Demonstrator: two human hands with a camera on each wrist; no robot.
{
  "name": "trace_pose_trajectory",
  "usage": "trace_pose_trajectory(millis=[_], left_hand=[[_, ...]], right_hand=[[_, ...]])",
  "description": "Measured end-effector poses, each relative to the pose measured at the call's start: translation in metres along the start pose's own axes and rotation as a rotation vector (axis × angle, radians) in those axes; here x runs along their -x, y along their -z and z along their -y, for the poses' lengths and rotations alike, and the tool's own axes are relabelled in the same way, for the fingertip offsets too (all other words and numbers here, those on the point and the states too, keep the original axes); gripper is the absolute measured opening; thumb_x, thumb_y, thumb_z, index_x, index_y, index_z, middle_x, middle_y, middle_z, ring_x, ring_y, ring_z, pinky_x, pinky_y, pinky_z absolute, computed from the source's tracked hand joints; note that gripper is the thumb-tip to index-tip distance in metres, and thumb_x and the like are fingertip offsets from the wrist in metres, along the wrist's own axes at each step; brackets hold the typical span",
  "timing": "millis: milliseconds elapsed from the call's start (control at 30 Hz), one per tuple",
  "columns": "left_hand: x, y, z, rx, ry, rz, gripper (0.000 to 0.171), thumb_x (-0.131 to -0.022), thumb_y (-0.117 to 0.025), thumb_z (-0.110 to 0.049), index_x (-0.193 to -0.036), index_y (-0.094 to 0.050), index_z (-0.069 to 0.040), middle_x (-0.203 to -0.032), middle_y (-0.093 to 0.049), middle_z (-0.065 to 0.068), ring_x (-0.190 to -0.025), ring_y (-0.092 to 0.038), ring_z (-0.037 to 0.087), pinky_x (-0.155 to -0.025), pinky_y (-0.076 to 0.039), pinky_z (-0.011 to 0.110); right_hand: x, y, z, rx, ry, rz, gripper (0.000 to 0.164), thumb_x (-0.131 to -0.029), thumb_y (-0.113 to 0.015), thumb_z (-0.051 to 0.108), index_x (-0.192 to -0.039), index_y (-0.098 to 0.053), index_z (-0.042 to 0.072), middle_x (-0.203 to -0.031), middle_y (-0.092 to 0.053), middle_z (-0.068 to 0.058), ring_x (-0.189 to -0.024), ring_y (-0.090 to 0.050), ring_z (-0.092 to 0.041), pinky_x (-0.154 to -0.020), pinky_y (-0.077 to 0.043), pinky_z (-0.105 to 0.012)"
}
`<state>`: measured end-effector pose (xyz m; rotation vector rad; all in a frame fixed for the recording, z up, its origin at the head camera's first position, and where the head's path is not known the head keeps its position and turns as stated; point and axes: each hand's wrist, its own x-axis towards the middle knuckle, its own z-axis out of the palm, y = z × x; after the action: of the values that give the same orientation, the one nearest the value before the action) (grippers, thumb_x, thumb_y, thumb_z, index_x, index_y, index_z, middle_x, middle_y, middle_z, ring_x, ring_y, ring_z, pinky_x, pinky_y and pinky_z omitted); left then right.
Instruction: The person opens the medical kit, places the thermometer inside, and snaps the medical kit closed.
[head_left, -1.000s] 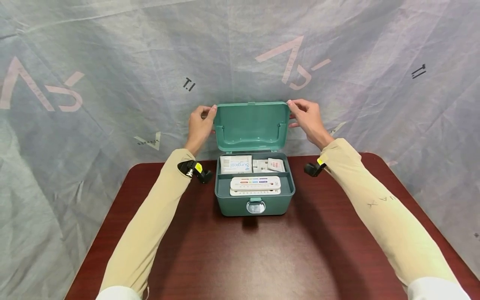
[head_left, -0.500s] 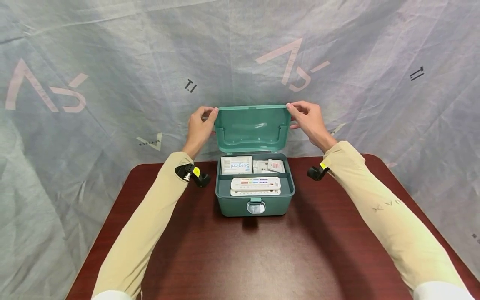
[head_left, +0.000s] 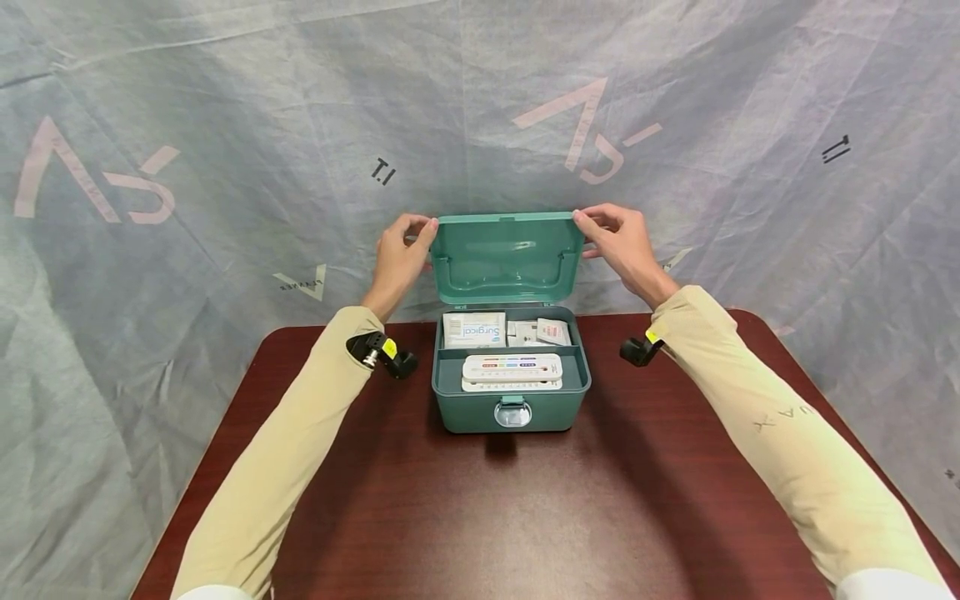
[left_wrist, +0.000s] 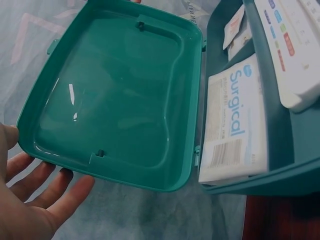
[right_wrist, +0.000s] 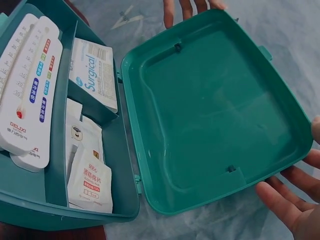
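Observation:
A green plastic box stands on the table with its lid raised on the hinges. My left hand holds the lid's upper left corner, thumb on the rim and fingers behind. At the upper right corner my right hand grips it likewise, as the right wrist view shows. In the front compartment lie two white thermometers, one partly over the other. Behind the divider, a white packet marked Surgical is on the left and small white sachets are on the right.
The dark red-brown table extends in front of the box and to both sides. Close behind the lid hangs a grey printed cloth. A metal latch sits on the box front. Wrist cameras hang beside the box.
The lid's top edge has come slightly forward and down, both hands moving with it and keeping their hold. The box and its contents stay put. The head view shifts a little.

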<state>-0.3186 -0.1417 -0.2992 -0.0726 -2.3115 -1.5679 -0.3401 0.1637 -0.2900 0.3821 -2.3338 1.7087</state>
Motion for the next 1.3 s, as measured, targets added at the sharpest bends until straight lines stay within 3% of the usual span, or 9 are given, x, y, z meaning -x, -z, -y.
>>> trace_pose_trajectory(millis=[267, 533, 1033, 1300], left_hand=[[0.003, 0.003, -0.002, -0.019, -0.055, 0.016, 0.034, -0.095, -0.056, -0.037, -0.113, -0.062, -0.008, -0.104, -0.061, 0.008, -0.09, -0.062, 0.023, -0.063, -0.055, 0.028], [0.008, 0.008, -0.002, -0.024, -0.079, 0.043, 0.036, -0.096, -0.056, -0.037, -0.115, -0.061, -0.007, -0.106, -0.06, 0.009, -0.094, -0.061, 0.022, -0.07, -0.055, 0.031], [0.012, 0.011, -0.001, -0.001, -0.091, 0.054, 0.03, -0.095, -0.058, -0.031, -0.111, -0.061, -0.006, -0.105, -0.061, 0.009, -0.093, -0.062, 0.024, -0.077, -0.054, 0.042], [0.013, 0.013, 0.004, 0.004, -0.144, 0.069, 0.029, -0.094, -0.06, -0.032, -0.11, -0.061, -0.008, -0.106, -0.061, 0.006, -0.093, -0.06, 0.017, -0.076, -0.054, 0.038]], right_hand=[[0.002, 0.0, 0.003, 0.016, 0.023, 0.003, 0.04, -0.09, -0.064, 0.036, -0.112, -0.066, 0.002, -0.107, -0.062, -0.018, -0.094, -0.062, -0.029, -0.07, -0.056, -0.033], [0.007, 0.001, 0.005, 0.043, 0.027, 0.012, 0.039, -0.089, -0.065, 0.037, -0.111, -0.066, 0.004, -0.102, -0.062, -0.009, -0.092, -0.061, -0.028, -0.074, -0.055, -0.039], [0.012, 0.003, 0.005, 0.052, 0.053, 0.033, 0.039, -0.089, -0.066, 0.036, -0.111, -0.067, 0.004, -0.104, -0.063, -0.009, -0.093, -0.062, -0.03, -0.075, -0.055, -0.041], [0.018, 0.004, 0.009, 0.056, 0.052, 0.042, 0.038, -0.089, -0.066, 0.033, -0.113, -0.066, 0.003, -0.107, -0.063, -0.011, -0.095, -0.062, -0.031, -0.078, -0.054, -0.039]])
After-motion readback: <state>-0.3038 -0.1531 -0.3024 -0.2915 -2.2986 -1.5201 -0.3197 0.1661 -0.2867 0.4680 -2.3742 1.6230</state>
